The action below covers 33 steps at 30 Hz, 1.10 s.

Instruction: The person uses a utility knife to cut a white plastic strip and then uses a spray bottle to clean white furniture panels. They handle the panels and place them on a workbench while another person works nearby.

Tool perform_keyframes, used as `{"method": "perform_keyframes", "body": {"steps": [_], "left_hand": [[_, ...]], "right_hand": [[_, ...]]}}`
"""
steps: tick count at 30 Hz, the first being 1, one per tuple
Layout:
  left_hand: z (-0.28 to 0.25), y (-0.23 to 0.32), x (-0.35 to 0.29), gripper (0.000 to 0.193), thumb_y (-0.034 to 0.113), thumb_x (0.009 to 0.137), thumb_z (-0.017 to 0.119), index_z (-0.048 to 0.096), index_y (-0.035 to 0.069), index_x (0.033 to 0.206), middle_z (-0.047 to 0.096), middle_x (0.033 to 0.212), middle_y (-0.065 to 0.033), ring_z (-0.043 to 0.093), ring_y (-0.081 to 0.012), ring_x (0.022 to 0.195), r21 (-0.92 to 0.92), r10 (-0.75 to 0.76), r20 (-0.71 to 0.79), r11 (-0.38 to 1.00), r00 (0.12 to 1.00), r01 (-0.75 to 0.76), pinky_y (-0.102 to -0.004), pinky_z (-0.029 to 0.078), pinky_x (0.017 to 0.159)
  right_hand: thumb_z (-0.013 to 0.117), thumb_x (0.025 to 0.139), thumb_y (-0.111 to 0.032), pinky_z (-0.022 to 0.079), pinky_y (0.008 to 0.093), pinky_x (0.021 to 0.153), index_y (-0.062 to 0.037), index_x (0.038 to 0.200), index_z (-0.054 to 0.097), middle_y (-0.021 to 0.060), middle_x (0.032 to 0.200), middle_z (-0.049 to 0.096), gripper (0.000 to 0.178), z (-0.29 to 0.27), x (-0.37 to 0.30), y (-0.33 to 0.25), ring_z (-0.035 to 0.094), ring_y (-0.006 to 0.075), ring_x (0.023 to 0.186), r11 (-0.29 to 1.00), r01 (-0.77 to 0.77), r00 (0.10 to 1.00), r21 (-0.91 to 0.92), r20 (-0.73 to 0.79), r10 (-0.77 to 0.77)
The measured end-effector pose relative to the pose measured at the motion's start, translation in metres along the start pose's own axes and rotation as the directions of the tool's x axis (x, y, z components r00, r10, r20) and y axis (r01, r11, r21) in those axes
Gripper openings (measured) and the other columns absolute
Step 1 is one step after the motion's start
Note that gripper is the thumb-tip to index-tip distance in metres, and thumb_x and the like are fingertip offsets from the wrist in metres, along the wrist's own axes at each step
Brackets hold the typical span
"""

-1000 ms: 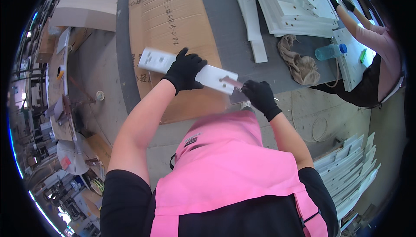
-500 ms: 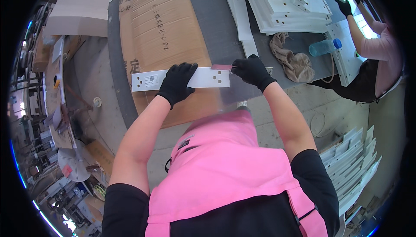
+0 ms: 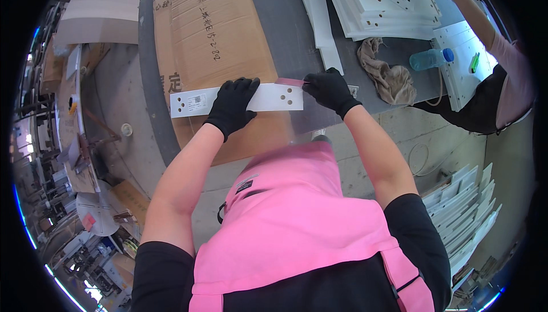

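A narrow white panel (image 3: pixel 268 98) with round holes near both ends and a label at its left lies across a brown cardboard box (image 3: pixel 228 38). My left hand (image 3: pixel 233 106), in a black glove, grips the panel around its middle, with the thumb at the near edge. Pinched in my gloved right hand (image 3: pixel 331 90) is a thin pinkish-red strip (image 3: pixel 290 82), which lies along the panel's far edge at the right end. The fingertips of that hand partly hide the strip, and I cannot tell what it is made of.
Stacked white panels (image 3: pixel 382 18) fill the far right of the grey table (image 3: pixel 279 38). A crumpled brown rag (image 3: pixel 388 78) and a blue-capped bottle (image 3: pixel 431 59) sit nearer. At the right a co-worker's arm (image 3: pixel 476 15) reaches over a white board. More white panels (image 3: pixel 465 215) stand at lower right.
My hands and the panel have barely shifted, slightly away from me with the view. The co-worker's hand has moved farther away, and a green object on the white board shows more fully.
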State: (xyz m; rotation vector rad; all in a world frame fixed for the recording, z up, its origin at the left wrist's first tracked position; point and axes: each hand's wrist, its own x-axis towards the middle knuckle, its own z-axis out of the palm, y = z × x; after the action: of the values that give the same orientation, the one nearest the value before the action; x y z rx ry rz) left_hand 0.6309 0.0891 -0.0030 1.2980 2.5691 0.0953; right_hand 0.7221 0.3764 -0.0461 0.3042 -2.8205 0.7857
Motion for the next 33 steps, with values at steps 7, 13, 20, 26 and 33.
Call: {"method": "perform_keyframes", "body": {"steps": [7,13,20,26,33], "left_hand": [[-0.001,0.002,0.0,0.087,0.028,0.07,0.079,0.035,0.008,0.143,0.046,0.135,-0.0133,0.042,-0.0303,0.129,-0.051,-0.009,-0.003,0.999,1.0,0.009,-0.0446,0.031,0.11],[-0.003,0.003,-0.001,0.086,0.023,0.07,0.08,0.037,0.008,0.143,0.046,0.136,-0.0148,0.042,-0.0318,0.129,-0.091,-0.018,-0.026,0.996,1.0,0.015,-0.0436,0.032,0.11],[-0.003,0.003,-0.001,0.086,0.024,0.069,0.08,0.038,0.008,0.143,0.048,0.135,-0.014,0.044,-0.0318,0.126,-0.08,-0.036,-0.022,0.996,0.999,0.034,-0.0433,0.033,0.109],[-0.005,0.005,-0.001,0.084,0.029,0.07,0.08,0.041,0.009,0.142,0.05,0.134,-0.0132,0.049,-0.0319,0.121,-0.058,-0.055,-0.018,0.997,0.998,0.054,-0.0437,0.038,0.104],[0.001,0.028,-0.012,0.085,0.041,0.072,0.076,0.041,0.011,0.143,0.052,0.133,-0.0128,0.053,-0.0313,0.111,-0.046,-0.214,-0.022,0.976,0.977,0.213,-0.0443,0.042,0.095]], "right_hand": [[0.058,0.089,-0.031,0.044,0.0428,0.07,-0.0167,0.08,0.063,0.0061,0.066,0.064,0.018,0.013,-0.005,0.003,0.063,0.0279,0.063,0.987,-0.017,0.99,-0.162,0.134,0.039],[0.06,0.088,-0.032,0.044,0.0407,0.072,-0.0148,0.085,0.066,0.0082,0.072,0.066,0.018,0.003,-0.024,-0.004,0.064,0.0282,0.066,0.998,-0.045,0.983,-0.044,0.175,0.052],[0.057,0.088,-0.03,0.045,0.0433,0.073,-0.0131,0.085,0.063,0.0096,0.072,0.066,0.018,-0.004,-0.026,-0.01,0.065,0.0288,0.069,0.989,-0.151,0.985,0.003,0.085,0.15],[0.052,0.091,-0.029,0.044,0.0416,0.066,-0.0152,0.082,0.06,0.0069,0.068,0.065,0.018,0.015,-0.04,-0.041,0.063,0.0266,0.059,0.957,-0.237,0.964,-0.17,0.083,0.253],[0.052,0.089,-0.021,0.044,0.0413,0.065,-0.0171,0.082,0.063,0.0006,0.075,0.063,0.013,0.025,-0.041,-0.06,0.066,0.0189,0.068,0.896,-0.298,0.934,-0.33,0.094,0.346]]}}
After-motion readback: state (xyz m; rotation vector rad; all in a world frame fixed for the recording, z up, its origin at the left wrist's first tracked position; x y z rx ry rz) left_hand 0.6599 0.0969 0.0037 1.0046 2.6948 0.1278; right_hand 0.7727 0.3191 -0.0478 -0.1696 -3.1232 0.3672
